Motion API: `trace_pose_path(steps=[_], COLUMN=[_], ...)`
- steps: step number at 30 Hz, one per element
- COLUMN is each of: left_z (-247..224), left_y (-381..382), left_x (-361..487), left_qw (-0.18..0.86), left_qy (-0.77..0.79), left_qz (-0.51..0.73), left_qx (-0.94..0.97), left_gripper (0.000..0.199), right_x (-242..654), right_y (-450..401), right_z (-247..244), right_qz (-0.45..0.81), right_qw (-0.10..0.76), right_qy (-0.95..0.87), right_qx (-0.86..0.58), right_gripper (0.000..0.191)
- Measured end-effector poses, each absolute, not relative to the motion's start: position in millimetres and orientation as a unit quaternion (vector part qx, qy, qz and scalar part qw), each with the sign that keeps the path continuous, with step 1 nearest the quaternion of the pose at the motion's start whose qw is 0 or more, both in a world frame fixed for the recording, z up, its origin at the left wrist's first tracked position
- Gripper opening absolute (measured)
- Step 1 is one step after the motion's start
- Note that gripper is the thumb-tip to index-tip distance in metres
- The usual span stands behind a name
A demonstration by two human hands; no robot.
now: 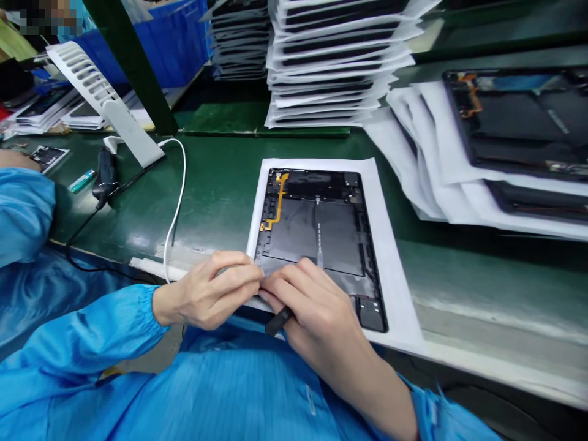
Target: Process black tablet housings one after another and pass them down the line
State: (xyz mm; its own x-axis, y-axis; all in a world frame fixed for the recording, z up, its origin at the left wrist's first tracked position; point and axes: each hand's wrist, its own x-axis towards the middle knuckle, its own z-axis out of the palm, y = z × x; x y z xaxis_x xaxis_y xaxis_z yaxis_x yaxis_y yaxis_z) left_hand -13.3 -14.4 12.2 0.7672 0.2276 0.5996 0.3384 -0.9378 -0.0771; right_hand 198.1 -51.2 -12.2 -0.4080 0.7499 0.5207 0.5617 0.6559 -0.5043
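Note:
An opened tablet (298, 229), its black inside showing an orange ribbon cable (280, 202), lies on a white sheet (390, 263) at the front of the bench. My left hand (218, 291) is closed in a pinch at the tablet's near left corner; whatever is between those fingertips is too small to make out. Right beside it, my right hand (316, 300) is wrapped round a black stick-like tool (278, 321), whose blunt end sticks out toward my body. The tool's other end is hidden by my fingers. Both hands' fingertips meet over that corner.
Tall stacks of sheet-wrapped panels (331, 61) stand behind. More opened tablets (519, 122) on white sheets lie at right. A white lamp (119, 116), its white cable (181, 202), a black corded device (105, 174) and a lighter (82, 180) are left. A co-worker's sleeve (22, 214) is beside me.

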Motion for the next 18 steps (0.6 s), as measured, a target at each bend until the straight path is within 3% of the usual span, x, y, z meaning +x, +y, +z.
trace_pose_path(steps=[8,18], left_z=[5,5], left_y=[-23,-25], left_x=[-2,2], left_qw=[-0.102,-0.161], left_qy=[-0.341,-0.333], left_qz=[-0.373,-0.381], left_qx=[-0.857,-0.848], left_gripper=[0.008,0.007], right_x=[194,194], right_y=[-51,-50], right_z=[-16,-15], right_qz=[0.124,0.101], right_qw=[0.437,0.447], right_qy=[-0.796,-0.794], right_qx=[-0.4,-0.399], right_gripper=[0.015,0.014])
